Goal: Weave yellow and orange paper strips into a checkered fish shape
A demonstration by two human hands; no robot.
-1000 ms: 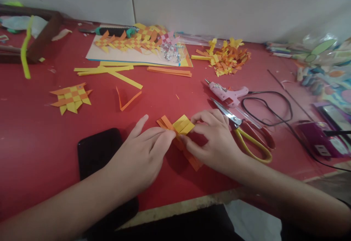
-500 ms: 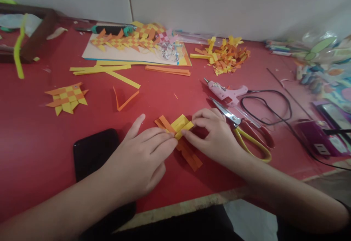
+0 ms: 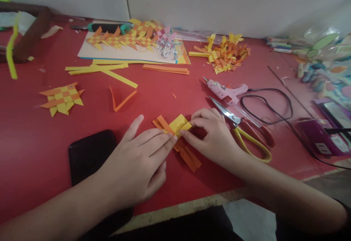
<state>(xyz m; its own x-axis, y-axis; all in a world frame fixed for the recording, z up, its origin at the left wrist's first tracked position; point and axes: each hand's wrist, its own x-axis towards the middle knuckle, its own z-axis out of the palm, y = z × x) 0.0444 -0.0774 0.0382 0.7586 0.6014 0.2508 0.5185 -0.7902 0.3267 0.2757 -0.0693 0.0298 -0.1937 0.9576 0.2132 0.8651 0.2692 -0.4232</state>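
Between my hands lies a small weave of orange and yellow paper strips [image 3: 189,157] on the red table. My left hand [image 3: 142,157] rests over its left side, fingertips pressed on the weave, one finger stretched up and away. The palm side and the far part of the weave beneath it are hidden. My right hand [image 3: 211,131] pinches the yellow strip ends at the right between thumb and fingers. Just right of that hand are scissors [image 3: 234,120] with one yellow and one red handle. A dark phone [image 3: 90,153] lies partly under my left forearm.
A woven paper fish [image 3: 63,96], a bent orange strip [image 3: 124,102] and yellow strips [image 3: 101,69] lie to the left. Behind are more woven fish [image 3: 123,40] on a board and a scrap pile [image 3: 229,53]. A pink glue gun [image 3: 226,91] trails a black cord [image 3: 290,106].
My left fingers have flattened onto the weave, and my right thumb has shifted to the yellow strip's edge. The whole view has drifted slightly, moving the left-hand items leftward.
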